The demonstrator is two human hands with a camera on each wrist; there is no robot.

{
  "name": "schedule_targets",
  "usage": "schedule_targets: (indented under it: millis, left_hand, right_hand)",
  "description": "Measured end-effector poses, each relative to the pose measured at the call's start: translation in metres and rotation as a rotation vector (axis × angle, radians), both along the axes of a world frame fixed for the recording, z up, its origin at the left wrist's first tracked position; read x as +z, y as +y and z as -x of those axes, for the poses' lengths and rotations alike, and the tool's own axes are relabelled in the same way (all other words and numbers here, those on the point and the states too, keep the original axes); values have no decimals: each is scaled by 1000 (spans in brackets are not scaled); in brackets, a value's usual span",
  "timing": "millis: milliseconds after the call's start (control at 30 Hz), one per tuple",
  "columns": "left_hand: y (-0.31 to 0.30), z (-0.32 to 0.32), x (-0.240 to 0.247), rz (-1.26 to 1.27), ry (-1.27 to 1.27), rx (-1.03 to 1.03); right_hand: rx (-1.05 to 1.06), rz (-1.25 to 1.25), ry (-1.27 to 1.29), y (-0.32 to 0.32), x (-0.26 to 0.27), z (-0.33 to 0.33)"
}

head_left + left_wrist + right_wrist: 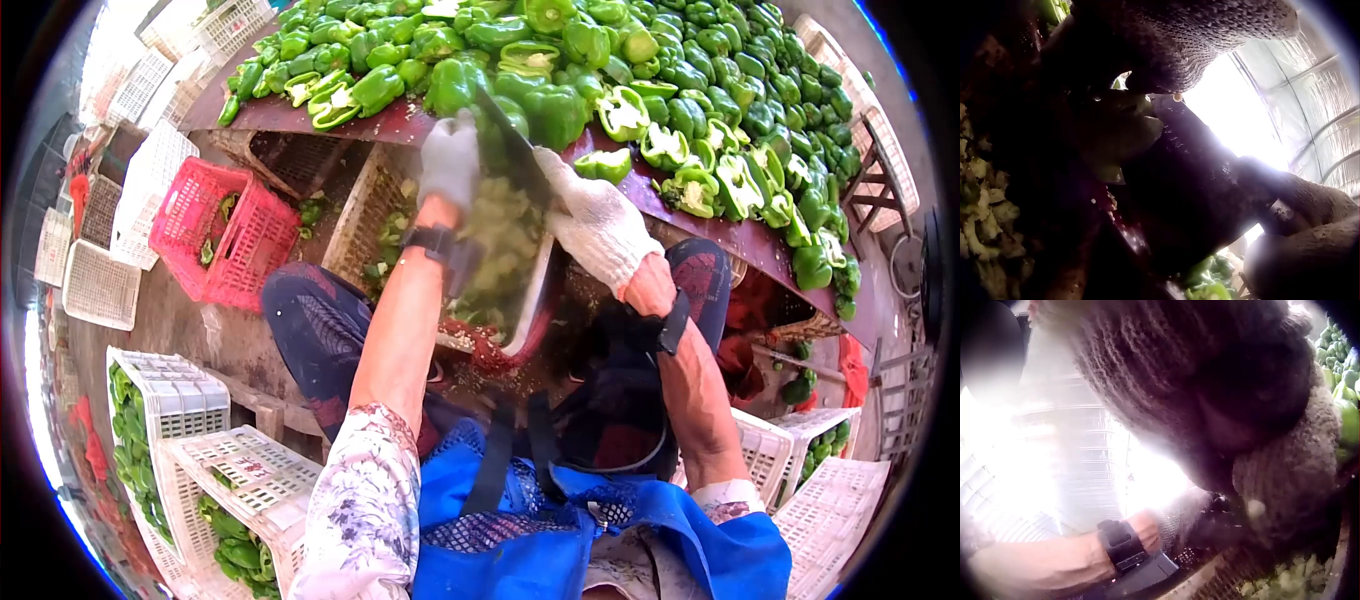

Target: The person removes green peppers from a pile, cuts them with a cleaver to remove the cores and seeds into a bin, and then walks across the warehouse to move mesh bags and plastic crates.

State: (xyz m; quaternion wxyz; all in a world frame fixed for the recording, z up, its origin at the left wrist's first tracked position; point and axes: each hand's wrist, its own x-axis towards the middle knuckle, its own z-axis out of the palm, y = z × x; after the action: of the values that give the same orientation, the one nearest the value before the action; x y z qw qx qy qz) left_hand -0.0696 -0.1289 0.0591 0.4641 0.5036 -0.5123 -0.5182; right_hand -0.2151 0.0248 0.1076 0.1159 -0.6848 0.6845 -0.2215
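My right hand (600,215), in a white knit glove, grips a knife by its handle. The broad dark blade (517,150) slants up and left toward the peppers at the table's near edge. My left hand (450,165), also gloved, is just left of the blade. In the dim left wrist view, its fingers hold a green pepper (1119,128) close against the knife blade (1188,169); the fingertips are lost in shadow. Below both hands, a crate (527,325) holds pale green pepper scraps (500,225). Halved peppers (625,113) lie beside the right hand.
A large heap of green peppers (700,70) covers the dark red table (690,222). A pink basket (230,265) stands to the left. White crates (245,470) with peppers are behind on the left, others (830,510) on the right. My knees flank the scrap crate.
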Motion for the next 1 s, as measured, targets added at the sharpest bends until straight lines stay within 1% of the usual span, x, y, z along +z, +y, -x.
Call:
schedule_targets:
  millis: [33, 100, 167, 200, 233, 300, 333, 400, 433, 467, 533, 567, 600, 633, 700, 733, 767, 833, 867, 900, 1000]
  left_hand:
    - [-2, 0, -8, -24, 36, -6]
    - [2, 5, -11, -14, -18, 3]
    - [23, 11, 4, -17, -29, -6]
    - [33, 11, 15, -29, -14, -26]
    - [27, 15, 9, 1, -58, -9]
    - [12, 19, -13, 56, -154, 26]
    - [28, 16, 14, -88, -9, -19]
    - [26, 19, 7, -104, -8, -19]
    - [22, 19, 5, -103, -7, -15]
    - [19, 18, -1, -83, 48, -4]
    - [25, 17, -18, -64, 151, 12]
    - [30, 19, -12, -46, 210, 13]
    - [40, 19, -8, -110, 366, -12]
    - [52, 22, -1, -123, 436, 49]
    - [68, 26, 5, -149, 560, 169]
    - [68, 20, -6, -176, 618, 114]
    - [67, 18, -15, -151, 649, 89]
    - [67, 20, -24, -96, 721, 40]
    - [68, 22, -24, -110, 689, 41]
    - [69, 24, -24, -82, 605, 40]
    - [63, 25, -29, 25, 410, -10]
  right_hand:
    - [16, -6, -25, 3, 7, 1]
    - [32, -35, 24, 8, 23, 6]
    - [65, -19, 52, 10, 32, 12]
    - [108, 6, 119, 5, 33, 18]
    - [148, 30, 186, -1, 34, 23]
    - [126, -160, 128, -11, 68, 12]
    - [227, -64, 96, -22, 59, 22]
    - [112, -173, 135, -25, 61, 2]
    - [151, -37, 244, -33, 35, 2]
    - [155, 40, 296, -32, 25, 3]
    - [105, -104, 221, -19, 6, 6]
    - [73, -168, 191, -12, -1, 10]
    - [77, -86, 159, -5, -18, 15]
    - [109, 27, 134, 1, -29, 19]
    - [119, 72, 92, 7, -42, 29]
    - [102, 104, 3, 12, -39, 30]
    - [83, 134, -87, 19, -31, 29]
    - [38, 319, -177, 30, -11, 27]
    - [4, 349, -94, 29, -7, 29]
    - [-30, 381, -12, 28, -6, 29]
    - [-82, 234, 190, 22, -21, 26]
